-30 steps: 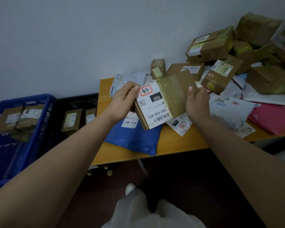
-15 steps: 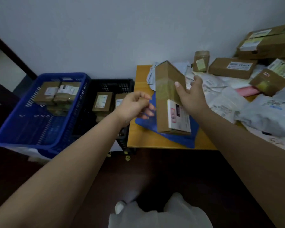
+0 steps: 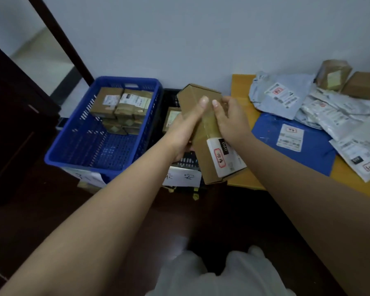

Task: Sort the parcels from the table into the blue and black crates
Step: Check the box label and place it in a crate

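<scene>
Both hands hold a brown cardboard parcel (image 3: pixel 209 144) with a white label above the black crate (image 3: pixel 169 99). My left hand (image 3: pixel 186 127) grips its left side from below, thumb on top. My right hand (image 3: pixel 229 118) grips its right side. The black crate is mostly hidden behind the parcel and holds at least one box (image 3: pixel 172 118). The blue crate (image 3: pixel 98 133) to its left holds several brown boxes stacked at its far end. The wooden table (image 3: pixel 241 90) at the right carries a blue mailer (image 3: pixel 295 144), grey and white mailers (image 3: pixel 280 95) and small boxes (image 3: pixel 333 74).
Paper signs (image 3: pixel 182 178) hang on the fronts of both crates. Dark furniture (image 3: pixel 13 116) stands left of the blue crate, with a doorway behind it. The floor is dark wood. My light-coloured trouser legs (image 3: pixel 218 274) show at the bottom.
The parcel has travelled left from over the table edge to above the black crate. My left hand, free half a second ago, now grips it again. The view has swung left.
</scene>
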{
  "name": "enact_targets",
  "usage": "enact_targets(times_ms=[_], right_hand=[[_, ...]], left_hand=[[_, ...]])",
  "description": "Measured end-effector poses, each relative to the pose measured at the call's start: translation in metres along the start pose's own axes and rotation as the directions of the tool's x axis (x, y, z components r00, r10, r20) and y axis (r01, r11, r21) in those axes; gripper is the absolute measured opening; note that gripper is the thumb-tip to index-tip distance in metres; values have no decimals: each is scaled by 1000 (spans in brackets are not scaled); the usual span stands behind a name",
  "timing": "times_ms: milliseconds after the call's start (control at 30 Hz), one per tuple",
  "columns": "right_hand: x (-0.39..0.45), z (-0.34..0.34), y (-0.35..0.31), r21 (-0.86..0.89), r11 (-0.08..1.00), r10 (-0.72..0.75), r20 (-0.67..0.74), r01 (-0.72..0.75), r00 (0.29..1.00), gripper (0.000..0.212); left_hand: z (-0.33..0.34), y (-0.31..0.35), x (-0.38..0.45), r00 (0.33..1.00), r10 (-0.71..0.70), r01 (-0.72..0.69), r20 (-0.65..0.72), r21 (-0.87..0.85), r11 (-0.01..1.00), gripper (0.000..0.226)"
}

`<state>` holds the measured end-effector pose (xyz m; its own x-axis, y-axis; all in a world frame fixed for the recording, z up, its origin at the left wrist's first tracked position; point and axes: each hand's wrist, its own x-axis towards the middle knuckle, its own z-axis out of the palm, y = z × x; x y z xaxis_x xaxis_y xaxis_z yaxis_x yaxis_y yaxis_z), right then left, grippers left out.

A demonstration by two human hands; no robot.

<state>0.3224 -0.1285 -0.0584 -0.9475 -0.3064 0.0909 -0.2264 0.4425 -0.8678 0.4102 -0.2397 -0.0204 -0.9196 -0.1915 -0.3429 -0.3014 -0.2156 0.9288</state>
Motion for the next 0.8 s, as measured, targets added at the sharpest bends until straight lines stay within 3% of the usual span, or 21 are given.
enact_targets(times_ms=[100, 233, 367, 533, 800], right_hand=[[2, 18, -9, 11, 1000, -23, 33, 22, 999, 52], [9, 24, 3, -192, 980, 75, 83, -58, 994, 48], [23, 34, 12, -200, 970, 162, 107, -139, 981, 44], [66, 56, 19, -233, 971, 82, 135, -49, 988, 45], [138, 110, 18, -292, 954, 134, 213, -68, 968, 46]], left_hand=[[-23, -11, 12, 977, 7, -35, -215, -128, 991, 50], [-48, -16, 29, 933, -8, -128, -359, -354, 927, 52], [-64, -16, 47, 922, -8, -146, -387, -365, 919, 42], [-95, -12, 80, 889, -111, -28, -444, -295, 955, 46], [-136, -8, 130, 885, -178, 142, -429, -116, 983, 70]])
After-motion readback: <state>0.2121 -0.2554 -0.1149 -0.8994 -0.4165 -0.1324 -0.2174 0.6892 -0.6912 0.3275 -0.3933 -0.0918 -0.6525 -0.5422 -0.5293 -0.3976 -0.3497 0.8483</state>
